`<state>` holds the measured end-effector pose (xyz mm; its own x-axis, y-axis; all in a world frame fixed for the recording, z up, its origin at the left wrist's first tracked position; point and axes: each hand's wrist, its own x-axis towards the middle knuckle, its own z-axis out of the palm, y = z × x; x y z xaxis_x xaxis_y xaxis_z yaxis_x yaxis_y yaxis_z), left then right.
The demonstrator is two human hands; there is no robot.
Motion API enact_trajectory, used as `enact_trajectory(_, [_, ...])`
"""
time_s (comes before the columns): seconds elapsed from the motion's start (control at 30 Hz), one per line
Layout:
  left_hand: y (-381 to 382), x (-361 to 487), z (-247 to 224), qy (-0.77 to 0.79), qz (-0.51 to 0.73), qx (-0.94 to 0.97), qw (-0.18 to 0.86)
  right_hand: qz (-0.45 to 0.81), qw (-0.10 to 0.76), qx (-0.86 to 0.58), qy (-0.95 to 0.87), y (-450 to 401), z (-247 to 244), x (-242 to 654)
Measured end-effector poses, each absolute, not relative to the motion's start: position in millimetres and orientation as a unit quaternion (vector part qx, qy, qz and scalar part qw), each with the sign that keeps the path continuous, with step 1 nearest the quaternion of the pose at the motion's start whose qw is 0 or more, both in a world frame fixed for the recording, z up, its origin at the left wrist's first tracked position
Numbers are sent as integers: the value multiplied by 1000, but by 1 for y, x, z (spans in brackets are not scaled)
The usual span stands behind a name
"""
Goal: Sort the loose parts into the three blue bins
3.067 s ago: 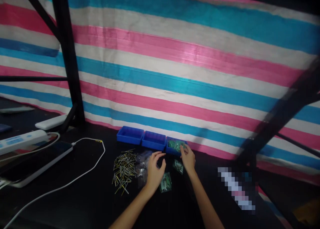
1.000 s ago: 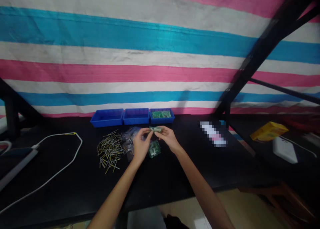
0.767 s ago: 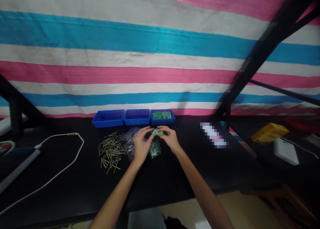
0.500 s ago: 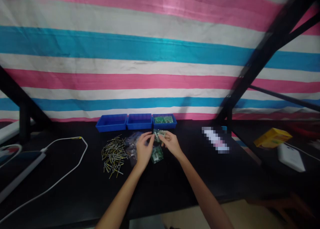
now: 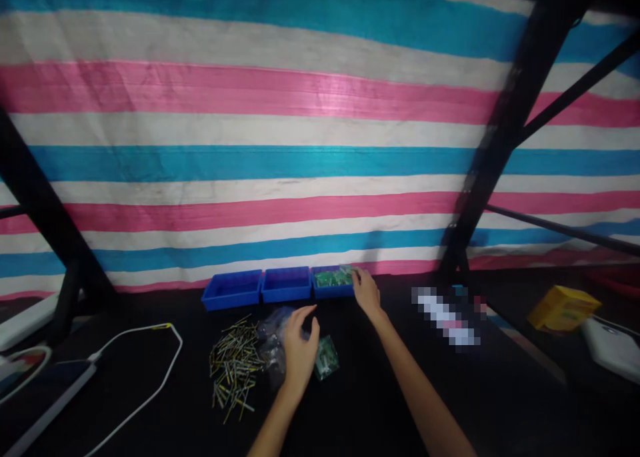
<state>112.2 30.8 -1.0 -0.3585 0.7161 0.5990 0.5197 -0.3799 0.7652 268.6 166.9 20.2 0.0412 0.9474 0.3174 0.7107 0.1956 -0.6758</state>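
Observation:
My right hand (image 5: pixel 367 293) is at the right blue bin, its fingers closed on a small clear packet (image 5: pixel 345 270) with green contents, over the bin's right side. Several similar green packets (image 5: pixel 326 279) lie in that bin. My left hand (image 5: pixel 301 347) is open above the black table, thumb and fingers apart and nothing between them. Partly behind it lie crumpled clear plastic bags (image 5: pixel 273 337). Another green packet (image 5: pixel 327 358) rests on the table just right of my left hand.
A pile of thin yellow and silver sticks (image 5: pixel 236 364) lies left of the bags. Two more blue bins (image 5: pixel 233 304) stand at the back in the same row. A white cable (image 5: pixel 165 377) curves on the left; a yellow box (image 5: pixel 564 308) sits far right.
My right hand has moved away from my left, forward to the right bin, with the packet. My left hand has let go and opened. The view has tilted up.

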Motion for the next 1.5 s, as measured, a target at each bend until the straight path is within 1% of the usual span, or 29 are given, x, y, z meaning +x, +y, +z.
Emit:
enact_trajectory(0.2, [33, 112, -3, 563, 593, 573, 57, 149, 361, -613, -687, 182, 17, 268])
enact_trajectory(0.5, [30, 119, -1, 560, 564, 604, 56, 113, 370, -617, -685, 186, 18, 274])
enact_trajectory(0.63, [30, 120, 0, 564, 556, 608, 56, 105, 346, -605, -709, 183, 22, 269])
enact_trajectory(0.8, [32, 119, 0, 570, 559, 600, 56, 101, 324, -597, -727, 170, 44, 261])
enact_trajectory(0.87, [32, 117, 0, 576, 564, 589, 54, 95, 320, -573, -749, 161, 57, 260])
enact_trajectory(0.9, [32, 115, -1, 580, 567, 582, 53, 106, 304, -550, -771, 156, 63, 259])
enact_trajectory(0.93, [33, 113, -1, 584, 570, 575, 52, 138, 267, -520, -799, 151, 66, 257])
enact_trajectory(0.97, [33, 111, -2, 588, 574, 568, 52, 188, 213, -486, -827, 146, 69, 254])
enact_trajectory(1.07, [35, 106, -4, 598, 580, 551, 54, 361, -20, -408, -838, 133, 65, 240])
enact_trajectory(1.13, [37, 103, -6, 601, 581, 546, 56, 400, -148, -416, -803, 128, 60, 226])
enact_trajectory(1.17, [37, 101, -6, 602, 579, 547, 58, 396, -186, -429, -790, 125, 57, 219])
enact_trajectory(1.27, [37, 100, -4, 598, 570, 560, 62, 362, -226, -454, -782, 118, 54, 205])
enact_trajectory(1.37, [36, 100, -1, 598, 559, 572, 54, 340, -221, -461, -790, 111, 49, 205])
enact_trajectory(1.43, [35, 100, -1, 603, 542, 583, 51, 353, -178, -463, -793, 108, 39, 213])
enact_trajectory(1.5, [34, 100, -2, 608, 506, 610, 54, 396, -98, -459, -789, 108, 25, 225])
